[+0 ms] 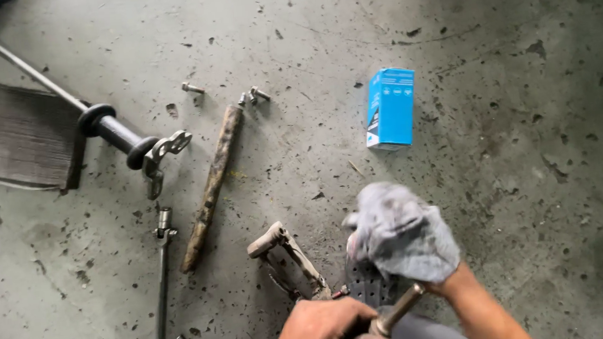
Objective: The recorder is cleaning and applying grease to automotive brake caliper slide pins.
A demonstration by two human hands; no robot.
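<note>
The left hand grips a metal rod that points toward 2 o'clock. The right hand, just beside it, clutches a grey rag above the rod's tip.

Bare forearms, no sleeves or gloves

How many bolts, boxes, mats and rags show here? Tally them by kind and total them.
Bolts: 3
Blue box: 1
Ribbed mat: 1
Grey rag: 1
Total: 6
</note>
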